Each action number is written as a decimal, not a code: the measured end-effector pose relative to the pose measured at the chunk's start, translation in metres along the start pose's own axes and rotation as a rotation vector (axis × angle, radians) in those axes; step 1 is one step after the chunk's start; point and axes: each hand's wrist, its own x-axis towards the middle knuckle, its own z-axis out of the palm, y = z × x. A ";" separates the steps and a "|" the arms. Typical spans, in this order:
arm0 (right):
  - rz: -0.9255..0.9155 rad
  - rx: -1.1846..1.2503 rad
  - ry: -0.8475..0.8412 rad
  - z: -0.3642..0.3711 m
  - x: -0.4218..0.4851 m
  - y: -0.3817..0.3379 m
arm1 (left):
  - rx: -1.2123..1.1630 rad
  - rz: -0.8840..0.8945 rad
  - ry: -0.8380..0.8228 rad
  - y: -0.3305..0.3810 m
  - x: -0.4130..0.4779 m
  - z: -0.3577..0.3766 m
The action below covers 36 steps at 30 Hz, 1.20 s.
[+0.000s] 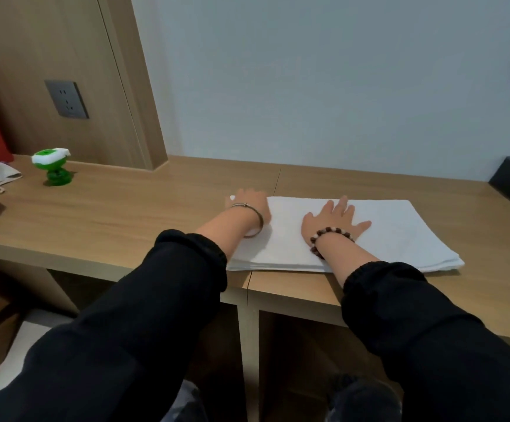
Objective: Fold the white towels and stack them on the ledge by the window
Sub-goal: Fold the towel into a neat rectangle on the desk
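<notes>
Head view: right hand (336,219) spread flat on towel (400,236), left hand (249,202) at its corner, grip unclear; green toy (53,167) well left.

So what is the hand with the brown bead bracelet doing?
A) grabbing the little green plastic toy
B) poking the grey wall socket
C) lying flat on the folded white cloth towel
C: the right hand lies flat, fingers spread, on the folded white cloth towel.

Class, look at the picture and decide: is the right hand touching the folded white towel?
Touching. The head view shows the right hand pressed flat, fingers spread, on top of the folded white towel.
</notes>
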 end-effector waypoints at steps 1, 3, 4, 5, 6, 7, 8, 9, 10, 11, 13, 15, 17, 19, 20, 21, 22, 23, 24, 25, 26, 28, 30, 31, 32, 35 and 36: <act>-0.013 0.011 0.003 -0.001 -0.001 0.001 | 0.020 0.038 -0.069 0.008 -0.004 0.006; -0.118 0.013 -0.007 -0.002 -0.002 0.009 | 0.010 0.052 -0.178 0.015 -0.015 0.025; -0.205 -0.002 -0.016 -0.002 -0.003 0.015 | 0.006 0.046 -0.194 0.015 -0.022 0.035; -0.288 -0.020 -0.026 -0.002 -0.005 0.022 | 0.012 0.044 -0.180 0.014 -0.029 0.044; -0.347 -0.034 -0.036 -0.003 -0.007 0.030 | 0.026 0.044 -0.147 0.012 -0.034 0.050; -0.375 -0.045 -0.042 -0.003 -0.010 0.038 | 0.037 0.040 -0.113 0.011 -0.037 0.054; -0.379 -0.053 -0.043 -0.003 -0.012 0.046 | 0.043 0.040 -0.083 0.009 -0.040 0.054; -0.368 -0.061 -0.042 -0.004 -0.014 0.056 | 0.041 0.037 -0.061 0.007 -0.041 0.053; -0.346 -0.068 -0.040 -0.005 -0.015 0.066 | 0.041 0.036 -0.040 0.004 -0.042 0.052; -0.317 -0.072 -0.035 -0.008 -0.016 0.078 | 0.044 0.031 -0.020 0.001 -0.044 0.052; -0.244 -0.071 -0.016 -0.014 -0.017 0.107 | 0.026 0.012 0.005 -0.006 -0.049 0.052; -0.180 -0.086 0.015 -0.020 -0.019 0.131 | -0.013 -0.013 0.013 -0.013 -0.054 0.052; -0.161 -0.115 0.036 -0.022 -0.022 0.140 | -0.035 -0.025 0.008 -0.018 -0.057 0.049; -0.152 -0.120 0.030 -0.023 -0.023 0.138 | -0.039 -0.029 -0.008 -0.018 -0.059 0.048; -0.143 -0.114 0.021 -0.023 -0.024 0.137 | -0.034 -0.030 -0.024 -0.017 -0.059 0.047; -0.134 -0.107 0.012 -0.023 -0.024 0.136 | -0.026 -0.031 -0.047 -0.016 -0.059 0.045; -0.124 -0.105 0.002 -0.023 -0.024 0.136 | -0.012 -0.035 -0.079 -0.016 -0.059 0.042; -0.112 -0.108 -0.010 -0.023 -0.024 0.135 | 0.015 -0.041 -0.118 -0.015 -0.057 0.039; -0.096 -0.108 -0.026 -0.025 -0.024 0.133 | 0.055 -0.047 -0.158 -0.015 -0.054 0.033; -0.084 -0.105 -0.041 -0.027 -0.022 0.129 | 0.115 -0.042 -0.194 -0.014 -0.049 0.025; -0.090 -0.103 -0.045 -0.030 -0.020 0.122 | 0.186 -0.016 -0.215 -0.012 -0.042 0.014; -0.186 -0.101 -0.006 -0.039 -0.009 0.102 | 0.233 0.090 -0.214 -0.005 -0.025 -0.008; -0.353 -0.102 0.019 -0.048 0.010 0.077 | 0.147 0.176 -0.209 0.001 -0.001 -0.022; -0.440 -0.114 0.003 -0.052 0.023 0.062 | 0.132 0.203 -0.206 0.005 0.012 -0.026; -0.502 -0.139 -0.039 -0.056 0.035 0.049 | 0.144 0.228 -0.207 0.009 0.023 -0.027; -0.545 -0.270 -0.238 -0.069 0.070 0.020 | 0.189 0.272 -0.267 0.019 0.058 -0.022; -0.544 -0.318 -0.298 -0.071 0.079 0.014 | 0.178 0.287 -0.299 0.022 0.066 -0.022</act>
